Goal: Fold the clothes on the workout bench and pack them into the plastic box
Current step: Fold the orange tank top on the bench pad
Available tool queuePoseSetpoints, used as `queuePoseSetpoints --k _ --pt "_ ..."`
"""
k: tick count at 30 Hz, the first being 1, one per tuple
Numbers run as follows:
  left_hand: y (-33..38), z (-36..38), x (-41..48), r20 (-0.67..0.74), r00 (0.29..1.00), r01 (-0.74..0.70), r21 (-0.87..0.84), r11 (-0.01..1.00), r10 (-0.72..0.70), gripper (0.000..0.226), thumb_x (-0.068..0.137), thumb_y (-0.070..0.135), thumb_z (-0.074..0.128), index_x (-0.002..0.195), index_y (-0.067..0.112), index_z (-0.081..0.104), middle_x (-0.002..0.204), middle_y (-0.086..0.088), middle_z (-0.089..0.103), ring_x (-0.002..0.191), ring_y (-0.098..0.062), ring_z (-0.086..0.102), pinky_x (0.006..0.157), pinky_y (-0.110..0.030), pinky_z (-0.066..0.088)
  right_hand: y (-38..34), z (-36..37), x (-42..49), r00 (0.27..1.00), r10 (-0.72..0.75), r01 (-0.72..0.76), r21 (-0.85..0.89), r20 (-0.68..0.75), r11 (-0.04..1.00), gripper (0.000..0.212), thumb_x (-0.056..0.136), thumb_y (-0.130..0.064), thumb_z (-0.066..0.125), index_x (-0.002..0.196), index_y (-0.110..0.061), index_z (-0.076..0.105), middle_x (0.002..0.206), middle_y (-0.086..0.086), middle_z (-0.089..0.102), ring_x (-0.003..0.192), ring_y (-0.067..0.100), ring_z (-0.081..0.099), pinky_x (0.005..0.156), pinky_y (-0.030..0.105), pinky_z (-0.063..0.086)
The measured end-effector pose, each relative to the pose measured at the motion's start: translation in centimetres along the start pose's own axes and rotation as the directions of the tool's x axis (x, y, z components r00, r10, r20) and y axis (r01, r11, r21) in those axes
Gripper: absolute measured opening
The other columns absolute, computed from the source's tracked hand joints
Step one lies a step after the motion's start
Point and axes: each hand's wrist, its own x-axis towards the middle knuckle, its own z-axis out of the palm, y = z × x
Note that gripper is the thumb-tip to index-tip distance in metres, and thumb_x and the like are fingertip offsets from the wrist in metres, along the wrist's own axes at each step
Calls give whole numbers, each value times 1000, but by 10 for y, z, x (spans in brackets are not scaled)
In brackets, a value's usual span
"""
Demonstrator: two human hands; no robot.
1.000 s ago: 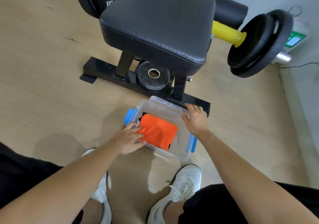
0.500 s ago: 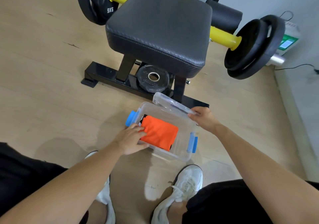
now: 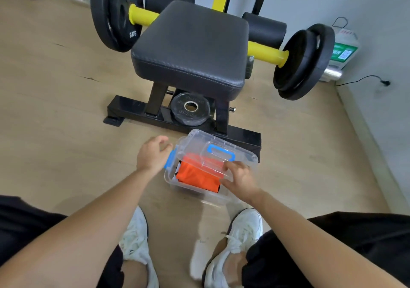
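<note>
A clear plastic box (image 3: 177,184) stands on the wooden floor in front of the workout bench (image 3: 190,50). Folded orange cloth (image 3: 195,176) lies inside it, with a bit of black cloth at its edges. A clear lid (image 3: 199,145) with a blue handle (image 3: 220,152) lies tilted over the far part of the box. My right hand (image 3: 240,179) holds the lid's near edge. My left hand (image 3: 153,154) hovers with relaxed fingers beside the box's left blue latch (image 3: 169,159), holding nothing. The bench seat is bare.
Black weight plates on yellow bars flank the bench at left (image 3: 115,14) and right (image 3: 304,61). A small plate (image 3: 190,108) lies on the bench's black base. My white shoes (image 3: 235,239) stand just short of the box. A wall and a cable (image 3: 363,80) are at the right.
My right hand has brought the lid from behind the box over its top. My left hand has come off the orange cloth and out to the box's left side.
</note>
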Motion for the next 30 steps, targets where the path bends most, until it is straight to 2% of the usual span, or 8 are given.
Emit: queuePoseSetpoints --k 5,9,12,16,21,23,26,30 --pt "6 13 -18 338 921 -270 190 944 195 61 88 53 65 142 28 54 150 2 48 137 -20 41 107 -32 36 -5 24 -12 992 -91 91 5 85 996 31 84 -37 70 104 -16 58 102 3 65 101 26 57 93 40 45" --pt "-2 20 -24 522 843 -391 427 816 131 67 91 61 55 152 42 34 167 6 15 150 -25 18 114 -41 34 -2 39 -19 985 -149 151 -17 84 988 30 84 -32 68 108 -16 58 115 0 64 114 22 53 98 34 37" --pt "-4 18 -29 521 849 -389 498 775 92 68 89 68 50 151 46 32 167 11 8 150 -24 16 111 -43 33 1 44 -19 982 -169 170 -2 88 985 31 81 -30 68 108 -18 58 116 -2 63 116 21 53 103 41 40" --pt "-7 13 -40 456 885 -374 589 716 88 65 85 73 48 144 46 42 162 8 24 139 -23 34 101 -41 40 2 49 -15 972 -185 189 -12 143 982 43 83 -41 68 119 -21 57 125 -2 61 124 19 49 112 39 32" --pt "-6 13 -41 463 886 -316 535 783 41 65 85 70 53 144 44 42 164 8 20 138 -26 40 102 -41 44 3 45 -13 976 -187 186 14 108 982 47 82 -52 66 118 -23 61 124 -5 62 121 17 50 107 38 36" --pt "-5 12 -41 463 885 -307 521 797 38 66 85 69 55 145 44 41 165 8 19 138 -25 40 103 -41 43 8 40 -14 989 -145 145 5 26 989 51 82 -54 65 122 -23 62 129 -4 61 124 18 48 104 41 39" --pt "-4 12 -45 462 886 -302 515 802 38 72 84 71 55 148 41 39 166 8 15 138 -24 42 104 -40 44 21 30 -14 999 -31 30 -33 -43 999 57 83 -55 61 132 -28 55 144 -2 49 133 23 39 105 48 39" --pt "0 14 -48 460 887 -280 473 836 36 79 78 75 61 145 38 42 166 6 16 135 -25 47 102 -41 45 42 25 -15 954 297 -298 33 39 954 68 89 -58 57 147 -32 35 160 -1 23 143 29 25 111 48 35"
